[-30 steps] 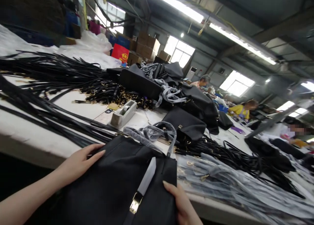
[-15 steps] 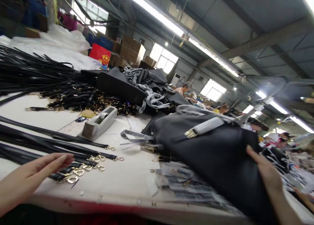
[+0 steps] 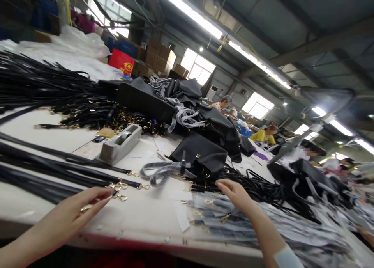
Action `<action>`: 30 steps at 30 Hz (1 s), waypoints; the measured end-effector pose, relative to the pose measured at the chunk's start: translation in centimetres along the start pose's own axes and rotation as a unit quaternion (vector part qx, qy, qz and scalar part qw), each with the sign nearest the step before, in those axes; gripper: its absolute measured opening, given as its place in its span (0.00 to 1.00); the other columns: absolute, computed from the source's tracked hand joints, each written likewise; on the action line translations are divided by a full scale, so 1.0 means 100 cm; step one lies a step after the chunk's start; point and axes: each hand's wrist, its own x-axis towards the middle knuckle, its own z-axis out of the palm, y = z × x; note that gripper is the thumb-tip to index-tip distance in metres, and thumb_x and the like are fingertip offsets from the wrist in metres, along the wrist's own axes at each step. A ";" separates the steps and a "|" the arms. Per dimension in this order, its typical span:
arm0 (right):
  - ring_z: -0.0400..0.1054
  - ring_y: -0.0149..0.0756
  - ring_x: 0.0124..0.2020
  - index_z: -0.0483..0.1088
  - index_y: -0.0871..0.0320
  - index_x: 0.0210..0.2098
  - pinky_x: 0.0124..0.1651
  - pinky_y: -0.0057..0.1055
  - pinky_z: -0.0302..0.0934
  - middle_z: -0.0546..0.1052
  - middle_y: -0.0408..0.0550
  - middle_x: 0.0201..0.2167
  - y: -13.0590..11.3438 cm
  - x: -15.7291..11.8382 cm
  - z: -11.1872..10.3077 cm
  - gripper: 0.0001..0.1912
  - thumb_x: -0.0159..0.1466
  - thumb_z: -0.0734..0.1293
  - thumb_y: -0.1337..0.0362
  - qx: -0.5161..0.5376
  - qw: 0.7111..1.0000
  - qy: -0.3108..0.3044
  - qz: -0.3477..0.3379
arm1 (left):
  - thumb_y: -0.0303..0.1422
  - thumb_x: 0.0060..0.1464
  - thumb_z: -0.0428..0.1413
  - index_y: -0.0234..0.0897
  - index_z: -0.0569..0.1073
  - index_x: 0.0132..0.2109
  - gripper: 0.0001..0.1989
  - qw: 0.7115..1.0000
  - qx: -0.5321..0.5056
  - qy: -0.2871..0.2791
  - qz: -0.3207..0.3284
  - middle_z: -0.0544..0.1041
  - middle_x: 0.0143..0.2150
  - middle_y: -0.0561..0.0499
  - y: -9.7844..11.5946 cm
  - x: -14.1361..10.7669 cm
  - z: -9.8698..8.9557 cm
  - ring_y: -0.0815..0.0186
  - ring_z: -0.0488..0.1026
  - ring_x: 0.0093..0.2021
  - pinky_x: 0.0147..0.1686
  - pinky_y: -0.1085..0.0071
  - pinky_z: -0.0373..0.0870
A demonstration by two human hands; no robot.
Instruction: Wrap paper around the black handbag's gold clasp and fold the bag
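Observation:
My left hand (image 3: 77, 211) is at the clasp ends of the black straps (image 3: 67, 162) laid out on the left. Its fingers curl over the nearest ends, and a gold clasp shows between thumb and fingers; how firmly they grip is partly hidden. Gold snap hooks (image 3: 119, 188) lie at the fingertips. My right hand (image 3: 238, 196) reaches in over plastic-wrapped straps (image 3: 216, 217), fingers stretched out and holding nothing visible. Just beyond it sits a black bag (image 3: 198, 155) with a wrapped strap (image 3: 163, 170) beside it.
A grey tape dispenser (image 3: 121, 143) stands left of centre. Behind it are heaped black straps with gold hooks (image 3: 111, 112) and piled black bags (image 3: 146, 98). More loose black straps (image 3: 263, 186) lie right. The table's front edge (image 3: 140, 240) runs below. Other people work farther back.
The large black bag has left my right hand, which has moved left over the wrapped straps. My left hand has moved right onto the strap ends.

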 end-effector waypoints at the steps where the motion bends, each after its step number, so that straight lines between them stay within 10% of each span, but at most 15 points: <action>1: 0.74 0.44 0.45 0.78 0.57 0.43 0.51 0.39 0.66 0.81 0.51 0.42 -0.003 -0.007 0.019 0.22 0.60 0.65 0.47 -0.006 1.000 -0.019 -0.011 | 0.59 0.46 0.52 0.53 0.79 0.40 0.23 1.000 0.002 -0.028 0.014 0.81 0.44 0.61 0.003 -0.002 -0.002 0.59 0.76 0.47 0.50 0.68 0.71; 11: 0.71 0.46 0.48 0.75 0.57 0.45 0.56 0.42 0.62 0.78 0.53 0.46 0.006 0.018 0.061 0.21 0.61 0.62 0.51 -0.108 0.993 -0.025 -0.045 | 0.45 0.62 0.45 0.38 0.76 0.45 0.21 0.994 0.030 -0.072 0.077 0.79 0.42 0.47 0.014 0.000 0.004 0.62 0.75 0.41 0.43 0.70 0.70; 16: 0.55 0.59 0.65 0.60 0.68 0.61 0.66 0.51 0.47 0.62 0.69 0.63 0.024 0.065 0.055 0.36 0.59 0.62 0.52 -0.185 0.978 0.073 0.066 | 0.43 0.62 0.44 0.38 0.76 0.40 0.19 0.994 0.046 -0.067 0.077 0.79 0.39 0.48 0.001 0.003 0.022 0.62 0.74 0.40 0.41 0.69 0.68; 19: 0.68 0.66 0.53 0.52 0.74 0.64 0.54 0.59 0.58 0.70 0.78 0.51 0.035 0.089 0.062 0.45 0.58 0.63 0.47 -0.181 0.967 0.058 0.172 | 0.41 0.62 0.45 0.38 0.76 0.39 0.18 0.994 0.063 -0.050 0.079 0.78 0.37 0.48 -0.005 0.002 0.029 0.62 0.73 0.39 0.39 0.70 0.67; 24: 0.76 0.47 0.28 0.38 0.76 0.67 0.32 0.40 0.70 0.78 0.59 0.31 0.045 0.120 0.084 0.50 0.63 0.61 0.46 -0.112 0.957 -0.018 0.268 | 0.39 0.61 0.47 0.39 0.75 0.37 0.14 0.993 0.072 -0.030 0.090 0.77 0.34 0.49 -0.009 -0.001 0.034 0.63 0.72 0.36 0.37 0.70 0.65; 30: 0.73 0.35 0.29 0.57 0.61 0.62 0.33 0.36 0.70 0.76 0.51 0.39 0.055 0.135 0.081 0.32 0.66 0.65 0.50 -0.076 0.945 -0.034 0.316 | 0.37 0.61 0.48 0.38 0.74 0.37 0.12 0.991 0.090 -0.025 0.093 0.76 0.34 0.49 -0.010 -0.004 0.035 0.63 0.72 0.37 0.38 0.69 0.64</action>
